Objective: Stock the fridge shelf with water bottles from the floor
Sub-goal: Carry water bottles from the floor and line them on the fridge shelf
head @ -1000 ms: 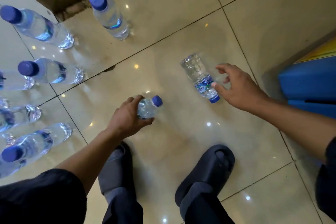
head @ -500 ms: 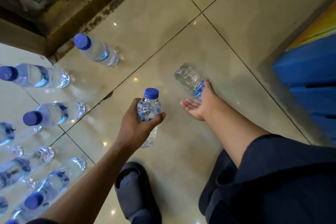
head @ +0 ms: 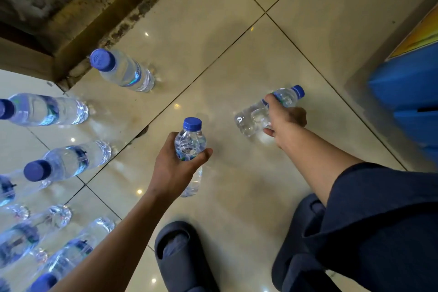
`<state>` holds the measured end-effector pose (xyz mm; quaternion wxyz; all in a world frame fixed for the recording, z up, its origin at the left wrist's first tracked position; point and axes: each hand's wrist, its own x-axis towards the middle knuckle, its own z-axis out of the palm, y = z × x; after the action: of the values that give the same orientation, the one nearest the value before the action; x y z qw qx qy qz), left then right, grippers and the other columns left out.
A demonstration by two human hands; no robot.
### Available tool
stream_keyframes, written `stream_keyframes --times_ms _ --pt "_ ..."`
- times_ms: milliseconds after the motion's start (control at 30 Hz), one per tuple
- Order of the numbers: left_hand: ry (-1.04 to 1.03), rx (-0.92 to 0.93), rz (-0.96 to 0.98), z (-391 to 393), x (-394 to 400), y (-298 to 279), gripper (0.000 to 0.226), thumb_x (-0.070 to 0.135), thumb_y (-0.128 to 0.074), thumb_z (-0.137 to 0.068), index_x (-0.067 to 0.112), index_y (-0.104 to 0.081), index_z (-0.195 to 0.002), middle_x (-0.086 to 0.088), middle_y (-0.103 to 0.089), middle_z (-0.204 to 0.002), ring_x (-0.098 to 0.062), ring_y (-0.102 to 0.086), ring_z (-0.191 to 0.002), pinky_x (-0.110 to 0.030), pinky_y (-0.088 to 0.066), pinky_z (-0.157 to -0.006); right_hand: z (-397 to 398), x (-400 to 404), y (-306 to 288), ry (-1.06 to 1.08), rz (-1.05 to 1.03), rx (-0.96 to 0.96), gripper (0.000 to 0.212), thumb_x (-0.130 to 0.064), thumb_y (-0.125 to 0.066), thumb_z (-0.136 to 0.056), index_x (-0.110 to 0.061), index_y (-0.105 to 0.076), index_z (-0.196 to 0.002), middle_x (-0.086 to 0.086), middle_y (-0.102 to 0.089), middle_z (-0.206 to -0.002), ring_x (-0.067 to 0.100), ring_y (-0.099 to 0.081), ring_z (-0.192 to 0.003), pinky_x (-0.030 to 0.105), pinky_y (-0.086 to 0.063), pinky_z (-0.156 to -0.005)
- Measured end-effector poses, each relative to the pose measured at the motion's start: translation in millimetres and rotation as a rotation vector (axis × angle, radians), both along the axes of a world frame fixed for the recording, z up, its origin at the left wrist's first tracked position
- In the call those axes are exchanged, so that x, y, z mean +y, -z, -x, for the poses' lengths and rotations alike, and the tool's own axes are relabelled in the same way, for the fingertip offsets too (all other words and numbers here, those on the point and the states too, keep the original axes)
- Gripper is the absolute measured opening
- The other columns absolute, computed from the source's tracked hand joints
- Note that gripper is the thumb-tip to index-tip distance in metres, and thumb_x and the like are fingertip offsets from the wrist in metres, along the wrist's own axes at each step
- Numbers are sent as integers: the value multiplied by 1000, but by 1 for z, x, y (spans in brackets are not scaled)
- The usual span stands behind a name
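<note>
Your left hand (head: 174,168) holds a bottle (head: 190,149) upright above the floor (head: 237,185), its blue cap up, with your fingers (head: 204,154) curled round its middle and the thumb on the near side. Your right hand (head: 284,118) grips a second bottle (head: 254,116), tilted with its cap pointing up and to the right and its base low toward the floor; the fingers wrap its upper half, and you cannot tell whether the base touches the tile. Well apart to the left, more bottles stand on the floor: one (head: 123,71) near the worn wooden threshold (head: 78,31), and others (head: 47,110) in rows running down the left edge. Your slippers (head: 182,256) are planted on the tile below your hands. At the right edge sits a blue object (head: 407,92), too blurred to name.
</note>
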<state>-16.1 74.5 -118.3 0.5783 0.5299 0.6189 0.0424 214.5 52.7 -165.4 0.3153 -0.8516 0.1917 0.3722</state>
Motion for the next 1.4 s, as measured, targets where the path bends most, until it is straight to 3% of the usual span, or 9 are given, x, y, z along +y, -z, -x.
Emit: stream_keyframes --times_ms 167,267,500,600,800,1033,1233,1333,1400 --pt "-44 7 36 1 0 8 38 31 -79 -77 21 -57 -105 -2 -67 -91 -21 -66 -84 -37 -56 -77 5 9 12 -151 16 -113 68 -38 -78 -67 -11 -46 -121 5 -55 -107 26 -59 -82 45 -58 -75" --pt "-64 -7 75 1 -1 8 36 32 -78 -78 20 -57 -105 -5 -67 -94 -25 -66 -89 -46 -56 -85 6 10 13 -240 -51 -156 60 -36 -77 -69 -14 -48 -118 6 -61 -109 25 -61 -83 34 -55 -73" --pt "-141 -127 111 -6 -12 -77 24 29 -75 -81 20 -60 -98 -9 -69 -91 -12 -68 -74 -11 -48 -53 7 -34 -90 -420 -315 -190 40 -41 -75 -62 -28 -58 -97 -8 -67 -85 15 -65 -77 33 -54 -69" --pt "-124 -174 122 -14 -10 -158 25 26 -77 -80 15 -61 -97 -10 -68 -86 -8 -65 -67 -13 -49 -54 2 -49 -187 -499 -394 -208 39 -39 -74 -62 -30 -59 -97 -16 -66 -78 3 -63 -69 24 -48 -63" --pt "-11 -294 67 -45 3 -389 30 39 -77 -78 19 -64 -95 -8 -70 -84 -18 -69 -76 -26 -58 -63 -13 -73 -454 -596 -592 -284 41 -23 -74 -71 -21 -58 -109 -6 -67 -87 12 -65 -77 31 -53 -68" --pt "159 -591 -76 -127 16 -659 26 51 -79 -65 32 -69 -80 2 -70 -74 -16 -67 -69 -43 -56 -71 -42 -104 -735 -293 -837 -633 38 -14 -68 -69 -20 -57 -106 4 -66 -76 23 -63 -62 36 -53 -58" --pt "404 -895 -218 -227 -22 -845 38 36 -79 -73 12 -63 -98 -4 -65 -76 -22 -65 -70 -41 -57 -66 -94 -167 -905 -156 -907 -1027 34 -8 -71 -77 -26 -55 -102 -12 -68 -77 8 -63 -58 27 -53 -49" --pt "511 -1041 -273 -275 -56 -911 29 23 -77 -80 10 -59 -99 3 -66 -70 -11 -65 -62 -22 -53 -56 -118 -213 -966 -112 -934 -1192 30 -27 -68 -81 -30 -55 -107 -12 -69 -85 5 -67 -68 17 -51 -52" --pt "595 -1124 -210 -305 -84 -946 25 22 -75 -82 12 -58 -98 2 -65 -68 -13 -64 -60 -26 -52 -54 -136 -246 -998 -69 -954 -1260 34 -40 -60 -78 -29 -55 -110 -9 -70 -86 10 -68 -71 23 -53 -53"
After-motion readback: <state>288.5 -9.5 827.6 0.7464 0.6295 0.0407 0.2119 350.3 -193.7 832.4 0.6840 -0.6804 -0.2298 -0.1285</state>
